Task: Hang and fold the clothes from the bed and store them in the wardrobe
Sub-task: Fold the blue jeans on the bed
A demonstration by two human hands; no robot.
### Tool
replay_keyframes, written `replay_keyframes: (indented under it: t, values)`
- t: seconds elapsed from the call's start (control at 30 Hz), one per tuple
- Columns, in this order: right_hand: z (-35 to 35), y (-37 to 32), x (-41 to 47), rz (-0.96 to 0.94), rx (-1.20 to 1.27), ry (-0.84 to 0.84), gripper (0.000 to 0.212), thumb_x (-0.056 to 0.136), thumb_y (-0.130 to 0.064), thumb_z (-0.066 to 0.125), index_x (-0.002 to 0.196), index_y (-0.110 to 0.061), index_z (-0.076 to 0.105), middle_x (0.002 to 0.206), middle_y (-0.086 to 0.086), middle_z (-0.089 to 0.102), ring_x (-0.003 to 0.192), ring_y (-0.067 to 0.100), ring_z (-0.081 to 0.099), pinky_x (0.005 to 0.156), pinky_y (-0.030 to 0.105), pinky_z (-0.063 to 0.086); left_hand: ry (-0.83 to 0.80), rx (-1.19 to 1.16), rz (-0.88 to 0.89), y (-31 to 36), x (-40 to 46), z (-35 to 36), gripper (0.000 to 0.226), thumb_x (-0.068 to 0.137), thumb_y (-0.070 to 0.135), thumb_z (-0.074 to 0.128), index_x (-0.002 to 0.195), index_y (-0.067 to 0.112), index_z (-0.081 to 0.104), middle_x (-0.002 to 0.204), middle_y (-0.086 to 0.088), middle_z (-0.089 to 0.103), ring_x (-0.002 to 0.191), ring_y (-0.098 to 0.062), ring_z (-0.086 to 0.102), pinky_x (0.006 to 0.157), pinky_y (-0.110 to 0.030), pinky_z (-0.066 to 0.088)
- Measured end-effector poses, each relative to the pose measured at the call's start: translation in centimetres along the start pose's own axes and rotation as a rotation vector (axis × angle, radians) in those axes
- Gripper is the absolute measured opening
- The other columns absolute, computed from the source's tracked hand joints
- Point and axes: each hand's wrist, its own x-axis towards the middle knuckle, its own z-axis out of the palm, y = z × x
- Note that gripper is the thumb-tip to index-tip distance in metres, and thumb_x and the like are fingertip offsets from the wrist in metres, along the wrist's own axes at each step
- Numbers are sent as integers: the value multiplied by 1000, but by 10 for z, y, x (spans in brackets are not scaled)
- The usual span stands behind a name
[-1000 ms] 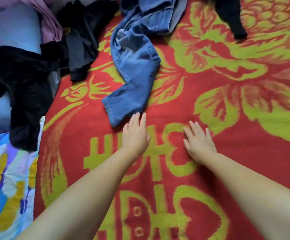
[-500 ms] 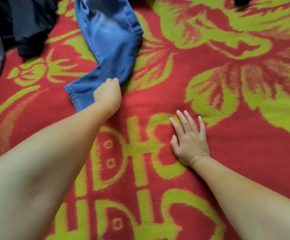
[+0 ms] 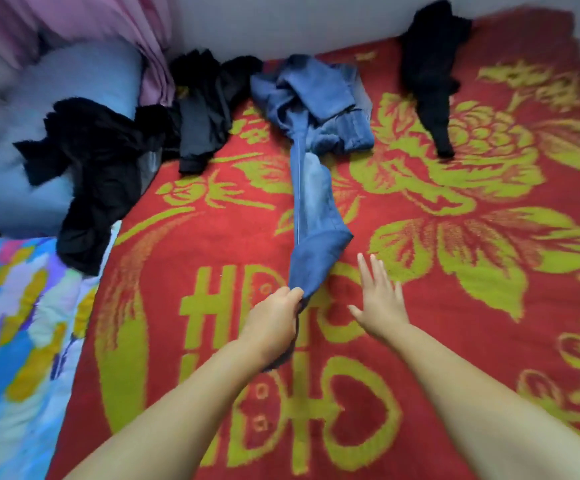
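A pair of blue jeans (image 3: 312,140) lies on the red and yellow bed cover (image 3: 420,306), bunched at the far side with one leg stretched toward me. My left hand (image 3: 274,322) grips the end of that leg, which is lifted off the cover. Just to the right of it, my right hand (image 3: 380,299) hovers with straight spread fingers and holds nothing. Black clothes lie on the bed: one heap (image 3: 91,181) at the left, another (image 3: 205,109) beside the jeans, and a third (image 3: 430,74) at the far right.
A pale blue pillow (image 3: 74,81) sits at the far left under the black heap. A multicoloured quilt (image 3: 15,334) covers the near left side. Pink curtain fabric (image 3: 108,19) hangs behind the pillow, and a pale wall (image 3: 281,19) runs along the bed's far edge.
My left hand closed on the jeans leg and has pulled it toward me, stretching it out straight. My right hand lifted off the cover and moved beside the leg.
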Motion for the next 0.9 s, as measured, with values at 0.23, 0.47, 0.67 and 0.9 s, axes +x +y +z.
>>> replay_keyframes:
  t: [0.23,0.47,0.67,0.9]
  values:
    - [-185,-69,-77,-255,77,79,94,84,-43,67,154,-27,7,161,-3,8,148,25,5,113,53,16,215,47,455,95,-83,-175,7,92,9,53,92,5,58,91,-14,56,86,-34,56,63,-45,42]
    - [-289,-129,-163,-418,93,66,25,95,-30,51,73,-20,52,86,14,67,86,28,61,63,30,28,535,76,542,92,-160,-276,23,92,8,49,103,-3,65,89,-18,60,89,-36,59,75,-45,50]
    - [-270,-196,-212,-474,221,-320,27,94,-26,56,100,-1,64,87,9,60,81,23,59,66,30,45,493,87,371,19,-188,-311,25,93,13,49,108,1,65,93,-13,62,94,-33,58,84,-42,47]
    - [-178,-248,-218,-379,590,-939,38,99,-22,52,136,-22,45,106,4,62,95,15,61,83,30,48,316,601,-18,-101,-176,-308,26,85,9,63,106,21,72,98,-9,64,92,-32,58,89,-44,40]
